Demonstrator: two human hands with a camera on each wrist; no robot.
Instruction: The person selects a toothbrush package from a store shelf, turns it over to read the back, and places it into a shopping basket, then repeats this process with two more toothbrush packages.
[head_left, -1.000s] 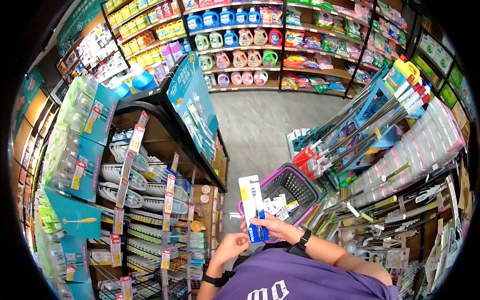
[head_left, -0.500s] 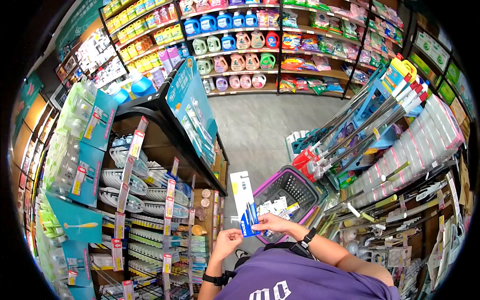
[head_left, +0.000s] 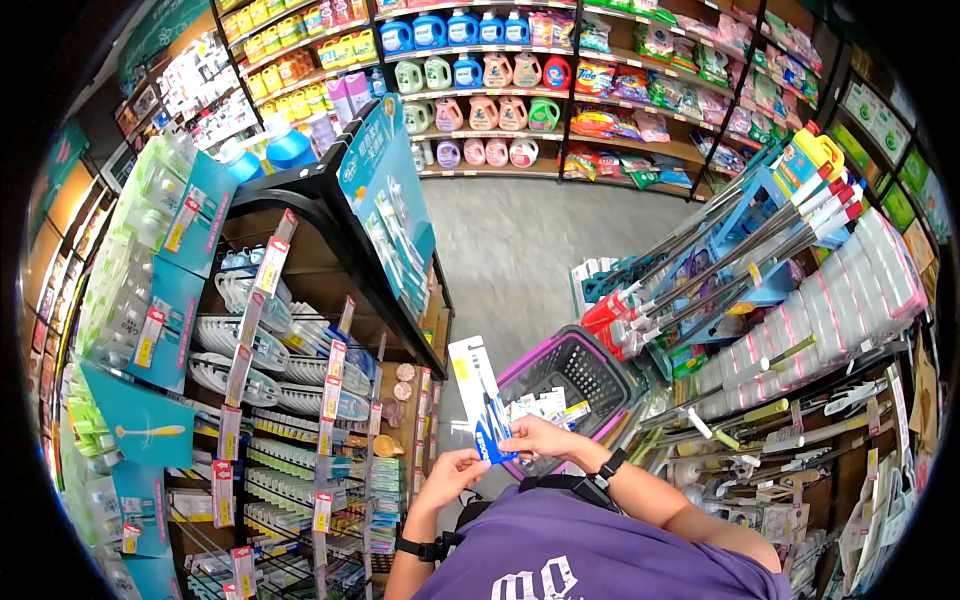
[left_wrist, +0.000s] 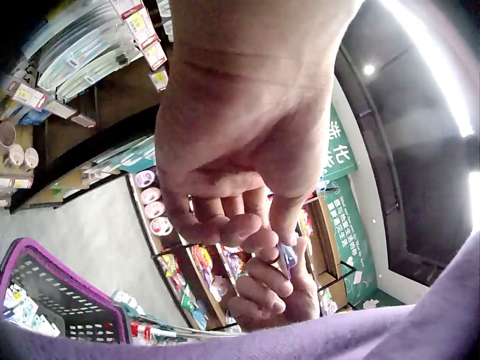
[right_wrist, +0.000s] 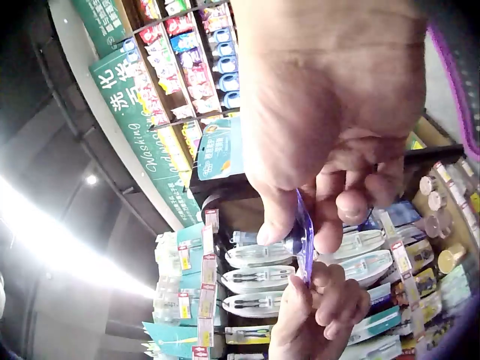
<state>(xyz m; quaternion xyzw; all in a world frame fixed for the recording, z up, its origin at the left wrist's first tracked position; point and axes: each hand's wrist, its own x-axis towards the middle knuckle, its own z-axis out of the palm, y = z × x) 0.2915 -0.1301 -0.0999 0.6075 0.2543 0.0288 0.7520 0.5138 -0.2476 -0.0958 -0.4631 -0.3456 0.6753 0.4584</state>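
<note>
A packaged toothbrush (head_left: pixel 478 390), on a white card with a blue lower end, is held upright and tilted in front of the body. My right hand (head_left: pixel 545 437) pinches its lower right edge between thumb and fingers. At the lower left corner, the thumb and forefinger of my left hand (head_left: pixel 450 478) pinch it as well. The right wrist view shows the pack (right_wrist: pixel 304 236) nearly edge-on, with the left hand (right_wrist: pixel 319 307) just below the right. In the left wrist view only a small bit of the pack (left_wrist: pixel 287 259) shows between both hands' fingers.
A dark shopping basket (head_left: pixel 612 378) with a purple rim stands beyond the right hand, several white packs (head_left: pixel 540 403) inside. Racks of hanging toothbrushes (head_left: pixel 240 345) line the left. Mops (head_left: pixel 690 270) lean at the right. Detergent shelves (head_left: pixel 480 100) stand across the grey floor (head_left: pixel 500 240).
The toothbrush pack has moved left and tilted its top leftward. My left hand, apart from it a second ago, now pinches its lower corner. The right hand has kept its hold.
</note>
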